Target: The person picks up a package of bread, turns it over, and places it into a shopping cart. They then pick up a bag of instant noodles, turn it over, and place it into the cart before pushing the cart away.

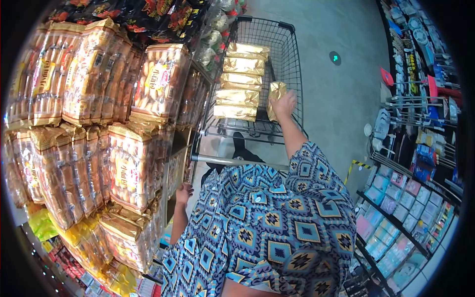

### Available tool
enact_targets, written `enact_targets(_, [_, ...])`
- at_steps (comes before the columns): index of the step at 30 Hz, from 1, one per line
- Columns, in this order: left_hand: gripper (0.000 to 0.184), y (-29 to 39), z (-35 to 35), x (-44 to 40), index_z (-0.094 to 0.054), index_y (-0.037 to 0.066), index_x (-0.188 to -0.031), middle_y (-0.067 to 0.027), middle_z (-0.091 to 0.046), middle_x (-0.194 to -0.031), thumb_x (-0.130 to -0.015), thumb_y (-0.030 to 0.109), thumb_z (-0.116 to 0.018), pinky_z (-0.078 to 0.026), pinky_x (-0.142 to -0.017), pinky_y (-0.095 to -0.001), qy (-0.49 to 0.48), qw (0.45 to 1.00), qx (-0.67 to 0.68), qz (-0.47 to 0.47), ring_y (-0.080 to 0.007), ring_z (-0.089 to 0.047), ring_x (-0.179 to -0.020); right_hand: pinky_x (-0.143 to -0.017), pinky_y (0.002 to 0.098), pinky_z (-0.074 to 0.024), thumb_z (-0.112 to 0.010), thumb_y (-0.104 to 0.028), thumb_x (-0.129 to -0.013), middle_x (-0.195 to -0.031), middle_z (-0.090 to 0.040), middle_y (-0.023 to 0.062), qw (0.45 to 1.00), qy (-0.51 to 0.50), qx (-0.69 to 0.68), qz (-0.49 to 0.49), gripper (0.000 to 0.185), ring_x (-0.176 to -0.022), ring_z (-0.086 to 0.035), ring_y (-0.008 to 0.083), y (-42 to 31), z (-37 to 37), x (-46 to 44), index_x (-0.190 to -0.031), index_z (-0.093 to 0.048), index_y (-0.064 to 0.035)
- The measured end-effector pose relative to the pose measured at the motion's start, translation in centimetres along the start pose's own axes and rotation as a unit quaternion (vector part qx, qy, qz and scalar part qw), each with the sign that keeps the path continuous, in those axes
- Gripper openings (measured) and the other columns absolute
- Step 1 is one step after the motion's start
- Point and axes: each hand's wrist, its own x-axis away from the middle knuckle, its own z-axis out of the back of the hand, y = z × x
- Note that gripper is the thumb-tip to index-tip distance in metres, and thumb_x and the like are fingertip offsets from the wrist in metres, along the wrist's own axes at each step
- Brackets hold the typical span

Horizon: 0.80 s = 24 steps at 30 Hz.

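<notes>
My right hand is inside the wire shopping cart, its fingers closed over the top of a gold-wrapped pack. That pack stands lengthwise on the right side of the cart. To its left lies a row of several similar gold packs, placed crosswise one behind another. My left hand hangs low by the side of the shelf, fingers loosely curled and somewhat apart, with nothing visible in them. Between my body and the basket runs the cart's handle bar.
Stacked packs of bread rolls in clear and gold wrapping crowd the display on the left, close to the cart. A rack of boxed goods and hanging tools stands at the right. Grey floor with a green arrow marker lies between.
</notes>
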Motion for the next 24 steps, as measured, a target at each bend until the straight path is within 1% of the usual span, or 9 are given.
enact_targets(2, [0.030,1.8,-1.2,0.8,-0.058,0.008,-0.111,-0.0027,-0.064,-0.088,-0.095,0.033,-0.054,-0.048,-0.062,-0.0278,0.011,0.999,0.015,-0.030,-0.0142,-0.064,-0.074,-0.105,0.0452,-0.0346,-0.074,-0.030,-0.072,-0.136,-0.040,0.0279,0.989,-0.087,-0.081,-0.093,0.097,-0.124,-0.042,0.0404,-0.1,-1.3,-0.9,-0.143,-0.017,0.0059])
enact_targets(6, [0.034,3.4,-2.3,1.0,-0.057,0.008,-0.115,-0.0022,-0.064,-0.090,-0.095,0.035,-0.054,-0.048,-0.065,-0.0276,-0.005,0.997,0.034,-0.066,-0.0135,-0.064,-0.077,-0.104,0.0457,-0.0359,-0.069,-0.029,-0.076,-0.135,-0.040,0.0275,0.985,-0.073,-0.077,-0.137,0.094,-0.124,-0.043,0.0401,-1.5,-2.3,-1.6,-0.144,-0.014,0.0055])
enact_targets(11, [0.032,2.0,-1.0,0.2,-0.057,0.009,-0.114,-0.0013,-0.063,-0.092,-0.095,0.034,-0.054,-0.047,-0.065,-0.0286,-0.030,0.998,-0.012,-0.061,-0.0141,-0.063,-0.078,-0.102,0.0455,-0.0379,-0.070,-0.027,-0.076,-0.136,-0.041,0.0258,0.988,-0.104,-0.040,-0.107,0.095,-0.124,-0.044,0.0393,-2.6,-0.9,-0.5,-0.146,-0.012,0.0010])
enact_targets(14, [0.031,0.8,0.0,-0.3,-0.057,0.009,-0.114,-0.0011,-0.063,-0.091,-0.095,0.033,-0.053,-0.047,-0.065,-0.0288,-0.035,0.998,0.001,-0.060,-0.0145,-0.063,-0.078,-0.097,0.0459,-0.0425,-0.071,-0.026,-0.077,-0.129,-0.048,0.0251,0.990,-0.080,-0.072,-0.091,0.083,-0.118,-0.050,0.0391,-1.3,-2.2,-1.2,-0.140,-0.023,-0.0024])
enact_targets(16, [0.030,1.3,-0.1,0.1,-0.057,0.008,-0.114,-0.0009,-0.062,-0.091,-0.096,0.032,-0.053,-0.047,-0.065,-0.0282,-0.027,0.998,0.014,-0.056,-0.0141,-0.062,-0.076,-0.091,0.0460,-0.0468,-0.072,-0.023,-0.075,-0.115,-0.059,0.0262,0.979,-0.126,-0.115,-0.111,0.068,-0.106,-0.058,0.0411,0.2,-2.6,-2.3,-0.129,-0.035,-0.0012])
enact_targets(17, [0.030,1.8,-0.1,0.3,-0.057,0.008,-0.113,-0.0007,-0.062,-0.090,-0.096,0.032,-0.052,-0.047,-0.065,-0.0276,-0.018,0.998,0.023,-0.050,-0.0136,-0.061,-0.075,-0.085,0.0479,-0.0488,-0.070,-0.021,-0.075,-0.105,-0.064,0.0245,0.989,-0.062,-0.105,-0.089,0.054,-0.098,-0.061,0.0423,0.9,-3.2,-2.5,-0.118,-0.042,-0.0036])
enact_targets(21, [0.030,4.7,0.1,-0.8,-0.057,0.007,-0.114,-0.0007,-0.061,-0.088,-0.097,0.031,-0.051,-0.046,-0.064,-0.0248,-0.078,0.992,0.041,-0.088,-0.0115,-0.059,-0.072,-0.085,0.0477,-0.0480,-0.070,-0.020,-0.073,-0.105,-0.065,0.0217,0.985,-0.063,-0.128,-0.094,0.049,-0.099,-0.061,0.0408,-0.1,2.7,-2.1,-0.114,-0.048,-0.0059])
enact_targets(23, [0.028,7.8,-0.7,-0.4,-0.056,0.004,-0.115,-0.0020,-0.061,-0.090,-0.098,0.026,-0.051,-0.046,-0.063,-0.0228,-0.013,0.982,0.063,-0.179,-0.0098,-0.056,-0.070,-0.084,0.0469,-0.0481,-0.070,-0.020,-0.072,-0.104,-0.065,0.0214,0.987,-0.046,-0.139,-0.065,0.047,-0.098,-0.061,0.0410,-1.3,7.1,-1.3,-0.112,-0.050,-0.0052])
enact_targets(24, [0.028,9.7,-1.0,0.5,-0.056,0.004,-0.115,-0.0020,-0.061,-0.090,-0.098,0.026,-0.051,-0.046,-0.063,-0.0228,-0.014,0.981,0.067,-0.181,-0.0098,-0.056,-0.070,-0.084,0.0461,-0.0483,-0.071,-0.021,-0.072,-0.103,-0.065,0.0210,0.987,-0.033,-0.150,-0.041,0.046,-0.098,-0.061,0.0411,-1.8,9.6,-0.5,-0.110,-0.051,-0.0045])
